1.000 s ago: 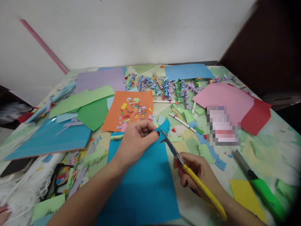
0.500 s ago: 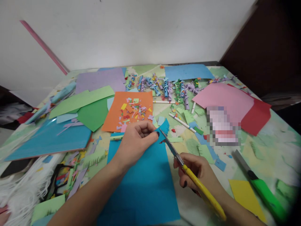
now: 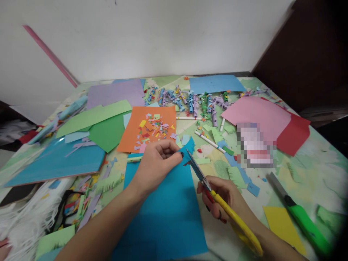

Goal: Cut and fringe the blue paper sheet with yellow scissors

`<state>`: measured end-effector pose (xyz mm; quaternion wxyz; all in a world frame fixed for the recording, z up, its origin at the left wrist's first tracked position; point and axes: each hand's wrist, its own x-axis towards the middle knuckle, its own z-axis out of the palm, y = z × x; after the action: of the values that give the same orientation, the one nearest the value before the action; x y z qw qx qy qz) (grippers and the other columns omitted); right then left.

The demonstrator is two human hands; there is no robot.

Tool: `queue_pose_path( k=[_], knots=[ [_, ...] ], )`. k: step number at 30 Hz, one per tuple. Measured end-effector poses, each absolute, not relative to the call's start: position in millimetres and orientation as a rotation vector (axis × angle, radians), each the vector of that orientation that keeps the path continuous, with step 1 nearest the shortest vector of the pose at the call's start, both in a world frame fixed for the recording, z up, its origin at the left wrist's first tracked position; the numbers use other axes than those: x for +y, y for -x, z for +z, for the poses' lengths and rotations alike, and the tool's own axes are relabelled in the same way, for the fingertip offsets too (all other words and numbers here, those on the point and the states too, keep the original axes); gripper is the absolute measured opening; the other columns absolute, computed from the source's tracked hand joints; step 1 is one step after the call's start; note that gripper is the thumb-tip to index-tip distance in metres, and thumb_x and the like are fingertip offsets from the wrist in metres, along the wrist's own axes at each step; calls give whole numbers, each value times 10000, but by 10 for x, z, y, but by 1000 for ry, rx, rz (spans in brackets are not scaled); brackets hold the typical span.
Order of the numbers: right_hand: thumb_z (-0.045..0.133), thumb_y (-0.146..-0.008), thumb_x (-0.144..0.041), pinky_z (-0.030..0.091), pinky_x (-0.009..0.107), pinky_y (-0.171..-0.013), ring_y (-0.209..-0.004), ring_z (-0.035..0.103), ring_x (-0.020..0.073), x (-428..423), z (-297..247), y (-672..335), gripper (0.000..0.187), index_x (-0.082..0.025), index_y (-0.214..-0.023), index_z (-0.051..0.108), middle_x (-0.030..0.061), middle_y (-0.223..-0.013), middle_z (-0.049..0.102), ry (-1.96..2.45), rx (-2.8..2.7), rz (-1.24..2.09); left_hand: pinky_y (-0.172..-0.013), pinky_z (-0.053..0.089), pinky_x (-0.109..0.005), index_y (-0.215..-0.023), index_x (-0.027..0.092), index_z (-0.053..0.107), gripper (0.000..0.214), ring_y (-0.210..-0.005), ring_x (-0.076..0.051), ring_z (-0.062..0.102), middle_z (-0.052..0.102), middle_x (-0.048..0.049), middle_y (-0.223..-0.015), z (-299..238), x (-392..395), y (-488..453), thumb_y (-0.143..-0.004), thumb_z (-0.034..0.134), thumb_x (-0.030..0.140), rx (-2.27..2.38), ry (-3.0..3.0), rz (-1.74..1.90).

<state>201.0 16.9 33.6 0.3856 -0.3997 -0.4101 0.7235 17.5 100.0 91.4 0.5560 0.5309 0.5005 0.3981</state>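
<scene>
My left hand [image 3: 156,163] pinches the top right corner of a large blue paper sheet [image 3: 165,210] that lies on the table in front of me. That corner is lifted and its edge is cut into a short fringe [image 3: 189,145]. In my right hand [image 3: 225,197] I grip yellow-handled scissors [image 3: 217,197]. Their blades reach up and left to the fringed edge, just right of my left fingertips.
An orange sheet [image 3: 133,136] strewn with small scraps lies behind my hands. Green, purple, pink and red sheets, rolled paper curls [image 3: 190,99] and white markers [image 3: 209,139] cover the table. A green-handled cutter [image 3: 299,214] and a yellow piece [image 3: 280,223] lie at the right.
The scissors and my right hand have shifted slightly left along the fringed edge. My left hand keeps its pinch on the blue sheet's corner.
</scene>
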Motion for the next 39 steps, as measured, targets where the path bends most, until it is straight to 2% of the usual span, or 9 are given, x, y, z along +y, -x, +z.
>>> queue_pose_path(
  k=[6,14,22,29,34,39],
  knots=[
    [798,-647,-293,237,108,-295,-425,288,34,160,337,-2014,300,-161,-829,599,-74,-551,448,1023,-1043,1847,-437,306,-191,-548,163,547,106,-467,-67,418,498,47,-501,904,1002,-183,-617,621,193,1180,-1266,935],
    [829,-636,-349,236,120,-280,-385,243,17,167,363,-2005,349,-164,-787,575,-80,-535,450,1104,-1095,1806,-449,308,-193,-552,159,553,99,-479,-71,424,503,42,-509,904,1011,-178,-608,625,199,1183,-1263,939],
    [843,-623,-400,251,131,-286,-368,324,30,190,372,-2001,382,-175,-748,560,-65,-506,490,1090,-1107,1788,-439,293,-197,-548,166,548,109,-469,-70,410,490,45,-503,907,998,-170,-613,629,198,1195,-1268,932],
    [850,-599,-481,205,137,-280,-361,338,34,181,355,-1999,447,-175,-756,565,-59,-497,514,1107,-1094,1789,-444,303,-194,-545,166,547,115,-473,-72,418,492,44,-505,895,1006,-172,-613,632,202,1197,-1267,942],
    [836,-626,-439,230,125,-277,-368,288,24,172,363,-1999,405,-171,-772,570,-74,-514,471,1088,-1070,1810,-441,305,-189,-548,164,553,104,-472,-70,422,495,45,-506,908,1008,-172,-613,628,194,1199,-1274,939],
    [822,-605,-477,245,127,-298,-415,321,44,164,340,-2012,439,-171,-816,589,-69,-541,450,1034,-1069,1836,-438,317,-194,-546,165,561,100,-465,-75,436,509,41,-501,913,1006,-175,-606,634,197,1194,-1258,932]
  ],
)
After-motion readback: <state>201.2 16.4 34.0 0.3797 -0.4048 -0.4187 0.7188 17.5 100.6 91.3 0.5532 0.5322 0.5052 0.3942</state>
